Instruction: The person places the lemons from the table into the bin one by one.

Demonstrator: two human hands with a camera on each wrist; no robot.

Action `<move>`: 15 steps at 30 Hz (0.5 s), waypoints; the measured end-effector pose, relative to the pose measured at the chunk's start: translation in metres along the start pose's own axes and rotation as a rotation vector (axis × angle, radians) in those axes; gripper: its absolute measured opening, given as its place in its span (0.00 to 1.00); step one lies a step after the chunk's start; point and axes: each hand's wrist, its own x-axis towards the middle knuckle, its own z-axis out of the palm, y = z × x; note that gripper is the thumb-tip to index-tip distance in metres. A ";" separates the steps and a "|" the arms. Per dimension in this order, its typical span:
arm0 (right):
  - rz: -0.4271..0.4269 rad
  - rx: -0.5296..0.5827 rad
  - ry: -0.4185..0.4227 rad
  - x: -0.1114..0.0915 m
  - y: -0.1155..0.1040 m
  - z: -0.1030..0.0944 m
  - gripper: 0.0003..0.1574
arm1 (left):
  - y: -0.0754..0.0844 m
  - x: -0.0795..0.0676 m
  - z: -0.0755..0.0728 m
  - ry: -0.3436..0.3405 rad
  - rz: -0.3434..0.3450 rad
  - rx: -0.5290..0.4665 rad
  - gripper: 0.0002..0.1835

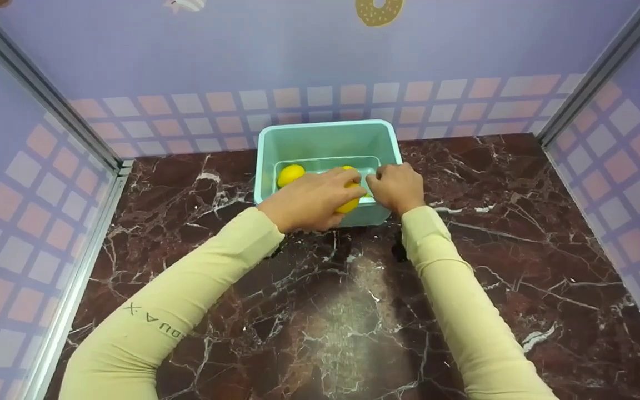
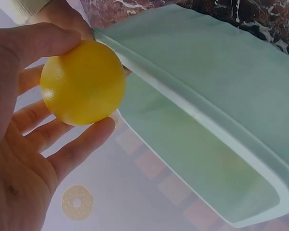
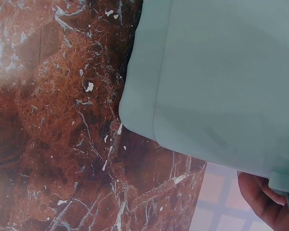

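Note:
My left hand (image 1: 314,201) holds a yellow lemon (image 2: 83,83) at the front rim of a light green plastic bin (image 1: 325,126). In the left wrist view the thumb lies over one side of the lemon and the fingers spread along the other. Inside the bin one lemon (image 1: 291,175) lies at the left, and more yellow shows behind the left hand. My right hand (image 1: 399,186) grips the bin's rim near its front right corner, fingers curled over the edge. In the right wrist view its fingers (image 3: 257,195) show beside the rim, partly hidden by the bin.
The bin stands on a dark red marbled tabletop (image 1: 298,311), close to the back wall (image 1: 320,61). Side panels (image 1: 14,222) with a tile pattern and metal edge strips bound the table left and right.

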 end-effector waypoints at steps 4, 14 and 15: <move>-0.002 -0.002 -0.007 0.000 0.000 -0.001 0.25 | -0.005 0.003 -0.002 -0.024 -0.025 -0.026 0.23; 0.004 -0.013 -0.026 0.001 0.000 -0.002 0.26 | -0.020 0.010 -0.002 -0.067 -0.110 -0.078 0.27; 0.005 -0.013 -0.027 0.001 0.000 -0.002 0.26 | -0.022 0.010 -0.002 -0.066 -0.119 -0.084 0.27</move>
